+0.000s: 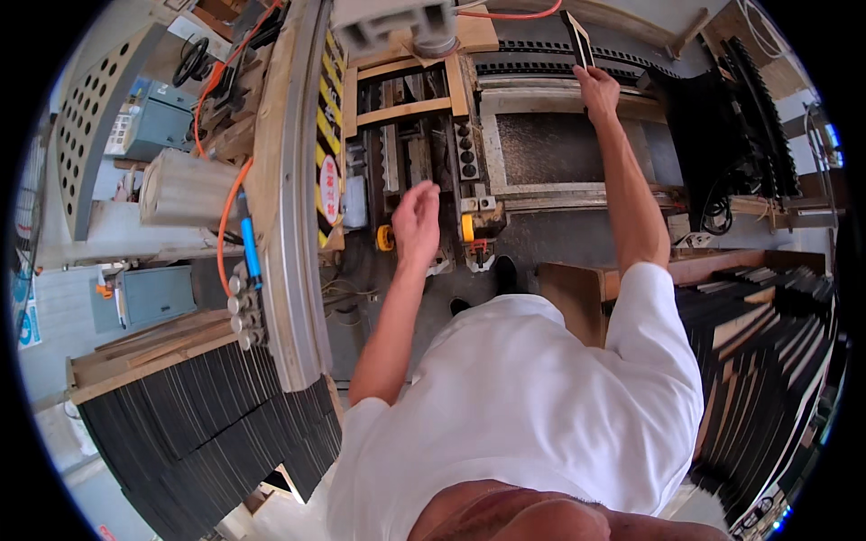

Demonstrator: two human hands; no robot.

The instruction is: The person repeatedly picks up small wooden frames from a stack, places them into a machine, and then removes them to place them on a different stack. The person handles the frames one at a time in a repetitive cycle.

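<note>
At the far right of the machine, my right hand (597, 92) is closed on the near end of a narrow wooden piece (577, 40), black on one side with a pale strip. It is held out over a black toothed rail (534, 68). My left hand (417, 222) is raised in front of the machine bed, its fingers bent and pressed together, with nothing visible in them. Beyond this hand, a pale wooden frame (402, 117) lies across the machine's rails. Two yellow knobs (385, 238) sit at the machine's near end, close to my left wrist.
A metal beam (302, 198) with a yellow-and-black warning strip (329, 135) runs along my left. Stacked black boards (198, 424) stand at lower left. A wooden rack (577, 293) and many dark strips (758, 352) are on my right. An orange hose (224, 225) hangs beside the beam.
</note>
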